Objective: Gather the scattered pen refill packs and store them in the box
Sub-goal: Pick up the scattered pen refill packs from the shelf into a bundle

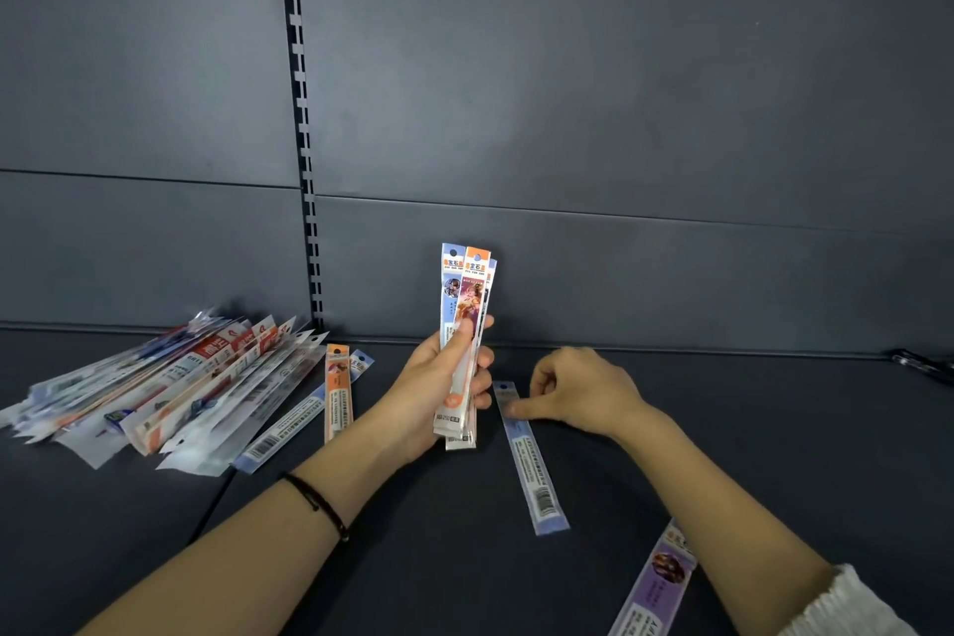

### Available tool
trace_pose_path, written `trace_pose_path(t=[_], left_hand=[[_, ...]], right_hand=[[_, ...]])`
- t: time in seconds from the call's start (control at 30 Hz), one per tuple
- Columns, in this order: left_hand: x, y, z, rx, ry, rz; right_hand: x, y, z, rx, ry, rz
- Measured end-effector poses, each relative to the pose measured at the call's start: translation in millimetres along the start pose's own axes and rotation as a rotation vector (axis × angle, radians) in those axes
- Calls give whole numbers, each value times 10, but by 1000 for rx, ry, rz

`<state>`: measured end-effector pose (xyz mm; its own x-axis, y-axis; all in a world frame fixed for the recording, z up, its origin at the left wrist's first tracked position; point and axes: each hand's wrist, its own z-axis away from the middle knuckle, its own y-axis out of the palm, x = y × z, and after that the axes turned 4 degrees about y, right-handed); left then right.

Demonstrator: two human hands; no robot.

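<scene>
My left hand (439,387) holds an upright bunch of refill packs (467,294), blue and orange ones fanned at the top. My right hand (578,390) rests on the dark shelf with its fingertips pinching the top end of a blue pack (531,465) lying flat. A purple pack (655,589) lies near my right forearm at the lower right. An orange pack (338,393) and a blue pack (289,429) lie left of my left hand. No box is in view.
A heap of several other refill packs (170,387) spreads across the left of the shelf (774,429). The grey back panel (568,119) rises behind, with a slotted upright (304,145). A dark object (924,362) sits at the far right edge.
</scene>
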<state>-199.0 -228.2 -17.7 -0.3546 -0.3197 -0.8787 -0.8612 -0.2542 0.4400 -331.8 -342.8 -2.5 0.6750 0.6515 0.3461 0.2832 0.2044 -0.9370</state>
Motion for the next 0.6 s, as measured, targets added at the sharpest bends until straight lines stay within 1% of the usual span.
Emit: trace_pose_path(t=[0.1, 0.23, 0.3, 0.47, 0.53, 0.6], left_hand=[[10, -22, -8, -34, 15, -19], [21, -59, -18, -83, 16, -80], [15, -73, -23, -116, 7, -93], [14, -29, 11, -136, -1, -133], [1, 15, 38, -106, -38, -81], [-8, 59, 70, -42, -93, -62]], right_hand=[[21, 22, -12, 39, 97, -81], [26, 8, -23, 91, 144, -327], [30, -38, -8, 67, 150, -511], [25, -159, 7, 25, 133, -1096], [41, -174, 3, 36, 121, -1236], [65, -172, 6, 42, 118, -1292]])
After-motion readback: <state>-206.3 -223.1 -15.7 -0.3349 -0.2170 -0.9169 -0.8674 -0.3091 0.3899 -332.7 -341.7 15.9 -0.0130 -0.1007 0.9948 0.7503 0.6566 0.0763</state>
